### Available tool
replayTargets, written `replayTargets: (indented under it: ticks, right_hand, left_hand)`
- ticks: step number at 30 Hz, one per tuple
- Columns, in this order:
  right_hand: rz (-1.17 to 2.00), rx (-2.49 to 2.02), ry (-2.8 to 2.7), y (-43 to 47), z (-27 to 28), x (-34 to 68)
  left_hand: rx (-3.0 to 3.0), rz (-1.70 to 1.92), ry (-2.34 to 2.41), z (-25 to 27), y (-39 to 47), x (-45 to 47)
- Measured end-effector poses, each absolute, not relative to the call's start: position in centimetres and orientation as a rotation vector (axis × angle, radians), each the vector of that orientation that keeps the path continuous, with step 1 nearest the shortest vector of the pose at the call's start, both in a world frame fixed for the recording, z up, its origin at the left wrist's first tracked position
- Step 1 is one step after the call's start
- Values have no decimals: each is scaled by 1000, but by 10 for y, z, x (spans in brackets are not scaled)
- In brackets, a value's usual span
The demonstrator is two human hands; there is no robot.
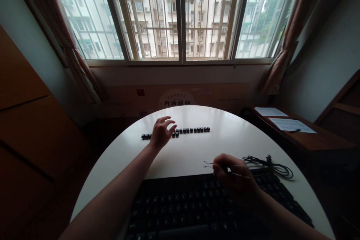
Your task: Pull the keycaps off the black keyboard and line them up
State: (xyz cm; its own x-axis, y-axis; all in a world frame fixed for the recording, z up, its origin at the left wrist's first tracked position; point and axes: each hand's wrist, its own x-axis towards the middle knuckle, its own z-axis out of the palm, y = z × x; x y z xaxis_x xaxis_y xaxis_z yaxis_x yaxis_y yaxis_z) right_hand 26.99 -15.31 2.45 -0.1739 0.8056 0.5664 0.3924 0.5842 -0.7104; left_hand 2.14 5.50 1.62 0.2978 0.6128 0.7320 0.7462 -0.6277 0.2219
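Through my head feed I judge the work partway: loose keycaps (194,130) line the tabletop (126,161) under my left grip (161,132), spread with nothing visibly held, while lettered keys (181,219) sit in the keyboard (174,183) beneath my right grip (232,167), clenched around a wire tool (208,167).
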Motion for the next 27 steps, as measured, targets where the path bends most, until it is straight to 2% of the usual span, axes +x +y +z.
replayTargets:
  ticks: [2, 4, 9, 12, 17, 27]
  right_hand:
    - [628, -1019, -1727, -152, 23, 273]
    - [748, -1069, -1661, -152, 21, 274]
    - [990, -1100, -1546, -150, 13, 270]
    - [1076, -1093, -1534, -148, 7, 267]
    - [1004, -1156, -1603, -146, 3, 265]
    - [947, -1157, -1809, -145, 6, 267]
  left_hand:
    - [-2354, -1331, -1291, 41, 43, 25]
    - [-2462, -1234, -1380, 68, 24, 34]
    - [-2928, -313, -1453, 103, -42, 75]
    - [-2901, -50, -1393, 90, -72, 103]
    - [-2917, 195, -1346, 52, -78, 126]
    - [-3043, 291, -1262, 30, -58, 121]
